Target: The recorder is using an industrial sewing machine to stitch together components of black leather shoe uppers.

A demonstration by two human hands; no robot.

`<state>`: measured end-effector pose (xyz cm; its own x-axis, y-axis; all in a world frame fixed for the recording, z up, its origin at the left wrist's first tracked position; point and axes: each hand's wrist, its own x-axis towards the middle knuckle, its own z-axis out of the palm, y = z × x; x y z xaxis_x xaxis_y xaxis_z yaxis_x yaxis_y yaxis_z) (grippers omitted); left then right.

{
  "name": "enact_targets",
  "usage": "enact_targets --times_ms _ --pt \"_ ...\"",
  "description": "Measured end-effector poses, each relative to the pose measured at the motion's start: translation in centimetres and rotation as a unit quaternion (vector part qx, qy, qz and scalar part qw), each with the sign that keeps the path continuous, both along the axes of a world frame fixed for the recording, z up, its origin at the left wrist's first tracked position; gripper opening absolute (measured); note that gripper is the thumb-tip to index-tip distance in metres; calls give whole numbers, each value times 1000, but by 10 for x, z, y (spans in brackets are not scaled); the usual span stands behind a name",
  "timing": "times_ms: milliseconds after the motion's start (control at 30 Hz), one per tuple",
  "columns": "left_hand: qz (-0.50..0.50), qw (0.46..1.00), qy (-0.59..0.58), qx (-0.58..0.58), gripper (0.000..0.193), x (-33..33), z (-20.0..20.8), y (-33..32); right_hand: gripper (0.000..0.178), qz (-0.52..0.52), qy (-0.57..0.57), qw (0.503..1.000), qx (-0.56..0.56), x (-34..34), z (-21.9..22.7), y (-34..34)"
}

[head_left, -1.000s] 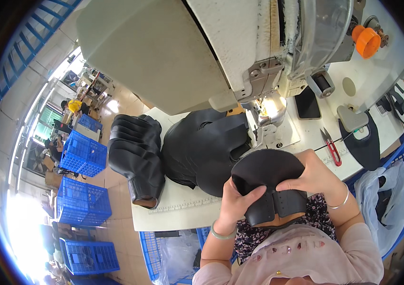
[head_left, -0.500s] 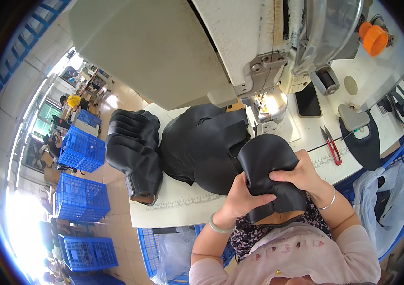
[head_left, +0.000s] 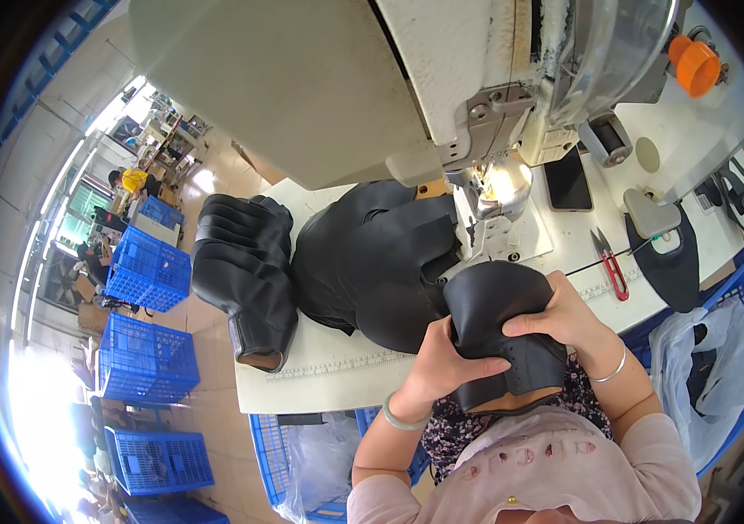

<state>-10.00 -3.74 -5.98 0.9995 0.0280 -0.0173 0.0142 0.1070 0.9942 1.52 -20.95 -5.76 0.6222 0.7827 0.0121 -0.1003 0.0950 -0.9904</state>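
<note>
Between my two hands is a black leather shoe upper [head_left: 496, 295], curved over at its far end, just in front of the table's near edge. My left hand [head_left: 444, 365] is closed on its left side, thumb laid across the front. From the right, my right hand [head_left: 564, 316] grips it with the thumb pressed on the face; the fingers behind are hidden. A pile of flat black leather pieces [head_left: 380, 275] lies left of it on the table. Farther left stands a nested stack of black uppers [head_left: 245, 262].
The sewing machine [head_left: 302, 87] looms above, its needle area [head_left: 501, 188] lit. On the white table [head_left: 328, 384] lie a phone [head_left: 568, 182], red-handled thread snips [head_left: 609, 265] and a dark flat piece [head_left: 669, 271]. Blue crates [head_left: 149, 358] line the left; bagged crates flank me.
The far end of the upper has tipped slightly toward me. Both hands keep nearly the same grip, and the view has shifted a little.
</note>
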Motion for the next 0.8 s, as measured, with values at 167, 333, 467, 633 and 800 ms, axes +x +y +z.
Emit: enact_targets --times_ms 167,333,467,633,800 --pt "-4 1000 1 -6 49 -4 1 -1 25 -23 21 999 39 -6 -2 3" --pt "-4 1000 -8 -20 49 -7 5 -1 27 -19 116 990 80 -14 -3 10" --pt "3 998 -16 -53 42 -14 7 2 27 -23 140 988 66 -17 -5 16" --pt "189 979 -20 -73 22 -53 11 26 18 19 110 994 -15 -13 -10 19" --pt "457 877 -133 -59 58 -130 31 125 15 -43 117 992 17 -3 -21 2"
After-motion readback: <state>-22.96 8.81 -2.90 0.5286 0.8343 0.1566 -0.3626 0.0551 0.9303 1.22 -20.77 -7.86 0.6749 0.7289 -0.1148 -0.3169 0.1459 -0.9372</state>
